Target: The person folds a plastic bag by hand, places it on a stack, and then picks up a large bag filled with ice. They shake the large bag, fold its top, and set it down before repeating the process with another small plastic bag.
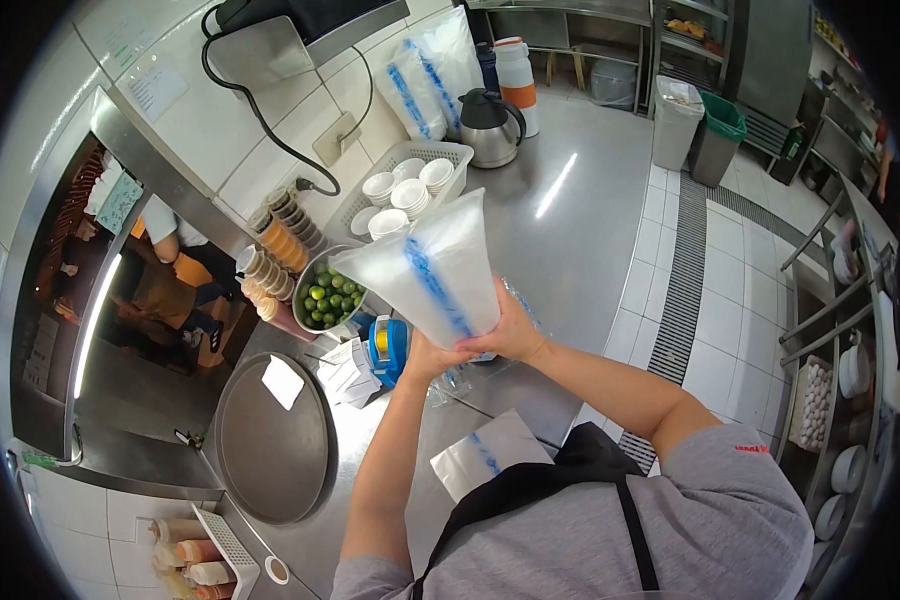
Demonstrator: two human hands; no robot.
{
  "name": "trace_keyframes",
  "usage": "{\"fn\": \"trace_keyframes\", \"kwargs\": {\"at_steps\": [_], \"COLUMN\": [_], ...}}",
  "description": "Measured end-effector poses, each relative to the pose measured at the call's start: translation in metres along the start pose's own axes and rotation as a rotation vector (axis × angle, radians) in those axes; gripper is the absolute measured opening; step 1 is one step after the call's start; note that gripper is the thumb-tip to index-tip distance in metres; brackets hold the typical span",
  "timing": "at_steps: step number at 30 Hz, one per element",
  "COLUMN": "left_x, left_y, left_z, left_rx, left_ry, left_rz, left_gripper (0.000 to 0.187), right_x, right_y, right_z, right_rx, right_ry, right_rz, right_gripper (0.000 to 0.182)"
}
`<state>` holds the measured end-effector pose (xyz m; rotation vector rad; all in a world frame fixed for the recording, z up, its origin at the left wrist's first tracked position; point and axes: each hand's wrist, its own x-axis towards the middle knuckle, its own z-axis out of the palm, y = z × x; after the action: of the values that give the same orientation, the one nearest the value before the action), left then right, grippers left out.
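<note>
Both my hands hold a large white plastic package [435, 270] with a blue printed stripe, raised over the steel counter. My left hand [432, 357] grips its lower end, fingers curled underneath. On its right side, my right hand [515, 325] is wrapped round the lower corner. Just left of my left hand sits a blue tape dispenser [388, 350] with yellow tape, beside white papers [348, 375]. A bowl of green limes [328, 296] is left of the package. Near my body lies a flat white packet [492, 455] with a blue stripe. Clear plastic wrapping is partly hidden behind my hands.
A round brown tray [275, 450] lies at left. Stacked sauce cups [280, 240] and a basket [355, 205] of white cups line the wall. A steel jug [490, 130], white-orange bottle [516, 85] and standing packages [425, 85] are further back. Bins [678, 120] stand on the floor.
</note>
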<state>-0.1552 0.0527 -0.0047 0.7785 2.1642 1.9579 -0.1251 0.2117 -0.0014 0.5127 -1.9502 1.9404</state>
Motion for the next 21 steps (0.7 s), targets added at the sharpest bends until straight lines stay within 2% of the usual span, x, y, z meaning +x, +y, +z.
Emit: {"fn": "trace_keyframes", "kwargs": {"at_steps": [4, 8, 10, 12, 13, 15, 16, 17, 18, 19, 20, 21], "left_x": [-0.001, -0.004, -0.004, -0.013, -0.005, 0.007, 0.018, 0.014, 0.022, 0.030, 0.034, 0.040], "left_y": [-0.015, -0.011, 0.005, -0.002, 0.027, 0.088, 0.107, 0.153, 0.171, 0.178, 0.174, 0.166], "left_z": [-0.002, -0.006, -0.015, -0.028, -0.028, -0.030, -0.037, -0.020, -0.017, -0.016, -0.009, 0.000], "left_rx": [-0.060, 0.012, 0.205, 0.018, 0.024, -0.008, 0.103, 0.192, 0.411, 0.630, 0.629, 0.688], "left_ry": [-0.047, -0.049, -0.201, -0.073, -0.076, 0.298, 0.327, 0.447, 0.482, 0.512, 0.505, 0.493], "left_rz": [-0.075, 0.012, -0.112, 0.051, 0.070, 0.431, 0.559, 0.485, 0.529, 0.573, 0.568, 0.453], "left_gripper": [0.055, 0.054, 0.073, 0.100, 0.100, 0.113, 0.080, 0.062, 0.049, 0.038, 0.038, 0.031], "right_x": [-0.005, -0.007, -0.006, -0.002, 0.011, 0.038, 0.051, 0.065, 0.076, 0.086, 0.091, 0.091], "right_y": [0.009, -0.006, -0.013, -0.007, -0.027, -0.074, -0.108, -0.131, -0.134, -0.136, -0.136, -0.130], "right_z": [0.001, -0.002, -0.009, -0.020, -0.023, -0.032, -0.034, -0.032, -0.025, -0.016, -0.009, -0.003], "right_rx": [0.010, -0.018, -0.015, -0.135, -0.140, -0.277, -0.384, -0.488, -0.482, -0.618, -0.758, -0.764], "right_ry": [-0.013, -0.038, -0.078, -0.037, -0.032, 0.251, 0.246, 0.241, 0.247, 0.264, 0.278, 0.279], "right_rz": [0.041, 0.091, 0.111, -0.049, -0.068, -0.418, -0.536, -0.652, -0.643, -0.639, -0.634, -0.628], "right_gripper": [0.098, 0.097, 0.095, 0.088, 0.088, 0.071, 0.061, 0.051, 0.051, 0.038, 0.027, 0.027]}}
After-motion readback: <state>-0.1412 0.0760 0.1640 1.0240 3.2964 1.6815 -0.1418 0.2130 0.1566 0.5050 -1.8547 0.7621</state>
